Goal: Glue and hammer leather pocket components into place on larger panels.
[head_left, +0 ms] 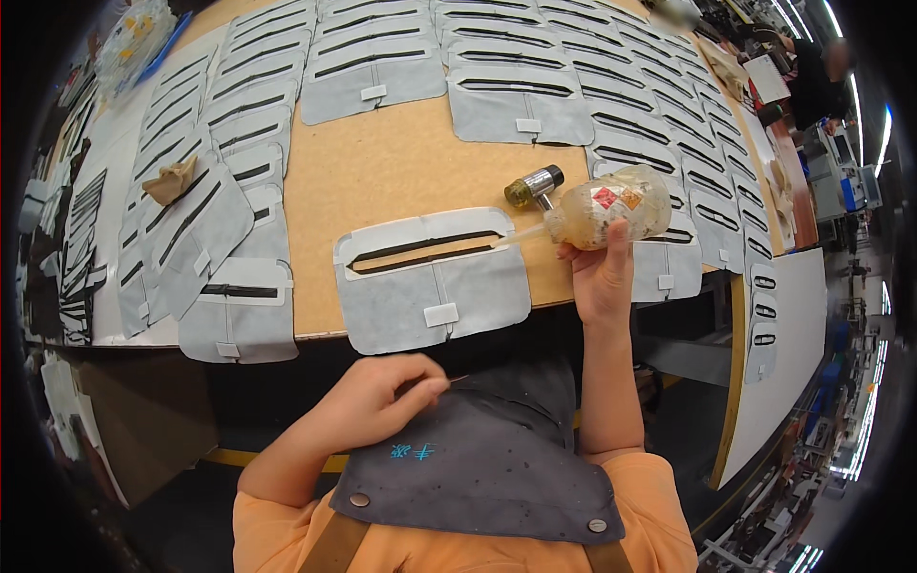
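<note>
Dark grey apron point(497, 477) nearest | left hand point(394, 396): above apron, fingers curled, cannot tell if pinching anything | right hand point(602, 277): grasping clouded nozzle bottle point(597, 212), tilted, tip at right end of grey panel's point(487, 291) black-edged slot, contact unclear | panel: overhanging tan tabletop's point(382, 162) near edge | small mallet point(535, 185): beyond nozzle

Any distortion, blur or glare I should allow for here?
In the head view, the table looks bowed and the corners go black; ceiling lights glare near the right rim; small upper-right patches are blurred; the bottle and right hand look fairly sharp.
</note>
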Demonstrator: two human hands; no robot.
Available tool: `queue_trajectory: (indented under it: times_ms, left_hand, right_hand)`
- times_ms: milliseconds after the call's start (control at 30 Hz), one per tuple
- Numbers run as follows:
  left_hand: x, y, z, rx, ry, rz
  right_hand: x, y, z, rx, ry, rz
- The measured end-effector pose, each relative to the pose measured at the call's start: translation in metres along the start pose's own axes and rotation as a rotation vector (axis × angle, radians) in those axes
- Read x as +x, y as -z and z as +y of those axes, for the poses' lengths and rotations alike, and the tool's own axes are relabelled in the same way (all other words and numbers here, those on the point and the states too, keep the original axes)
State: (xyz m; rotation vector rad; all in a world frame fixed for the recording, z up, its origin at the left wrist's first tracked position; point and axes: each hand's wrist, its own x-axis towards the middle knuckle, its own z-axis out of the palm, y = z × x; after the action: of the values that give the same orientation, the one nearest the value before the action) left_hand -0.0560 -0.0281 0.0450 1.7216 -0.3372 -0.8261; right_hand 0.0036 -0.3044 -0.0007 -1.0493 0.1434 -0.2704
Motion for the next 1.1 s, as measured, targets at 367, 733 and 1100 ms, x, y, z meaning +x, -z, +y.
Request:
queue_trajectory:
  times_ms: [367,733,1100]
  left_hand:
    - [0.117,-0.018,-0.018,0.771,-0.432,0.622]
    - [0.119,-0.016,-0.019,0.671,-0.448,0.620]
    - [0.118,-0.016,-0.018,0.673,-0.459,0.628]
  right_hand:
    - [-0.009,-0.002,-0.001,-0.289,0.235,0.043]
    - [-0.011,-0.008,0.003,-0.374,0.293,0.012]
    - [-0.015,-0.004,0.004,-0.367,0.287,-0.063]
